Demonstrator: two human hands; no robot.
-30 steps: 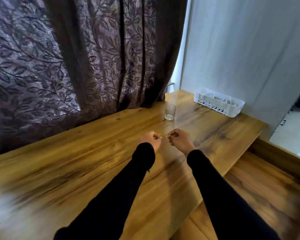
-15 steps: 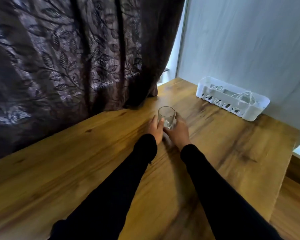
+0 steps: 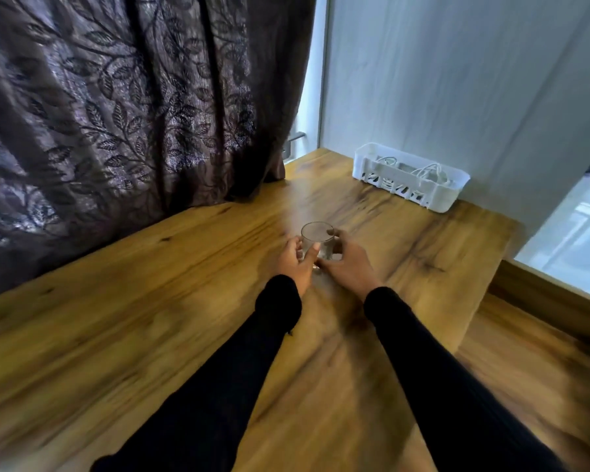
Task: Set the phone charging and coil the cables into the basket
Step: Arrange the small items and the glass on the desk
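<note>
A small clear drinking glass point(image 3: 317, 238) stands upright on the wooden table point(image 3: 150, 318). My left hand point(image 3: 295, 258) wraps its left side and my right hand point(image 3: 346, 264) wraps its right side, both touching it. A white plastic basket point(image 3: 411, 185) sits at the far right of the table against the wall, with white cables point(image 3: 430, 172) coiled inside it. No phone is in view.
A dark leaf-patterned curtain point(image 3: 116, 114) hangs along the table's far left edge. A pale wall point(image 3: 457, 80) stands behind the basket. The table's right edge drops to a lower wooden ledge point(image 3: 542, 335).
Both hands reached forward from fists held in mid-table to the glass and closed around it. The view has swung closer, toward the basket corner.
</note>
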